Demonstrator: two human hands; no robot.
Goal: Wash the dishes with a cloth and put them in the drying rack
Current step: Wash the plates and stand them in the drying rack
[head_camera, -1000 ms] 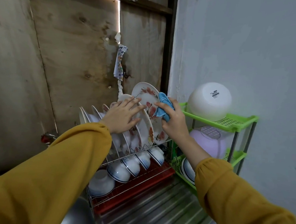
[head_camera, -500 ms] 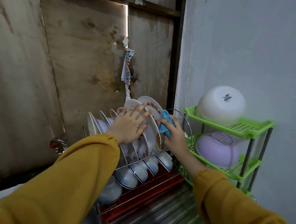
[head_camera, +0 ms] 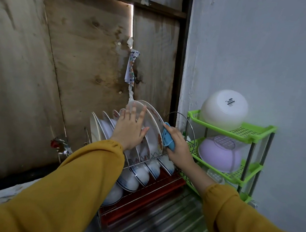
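Left hand (head_camera: 130,128) flat on racked plates (head_camera: 152,126), right hand (head_camera: 178,147) gripping blue cloth (head_camera: 168,136), lower bowls (head_camera: 141,174) partly hidden

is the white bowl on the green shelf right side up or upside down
Upside down: the white bowl has its base, bearing a label, facing up, and its rim sits on top of the green shelf.

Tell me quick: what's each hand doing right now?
Left hand: open, fingers flat against the plates.
Right hand: closed, gripping the cloth.
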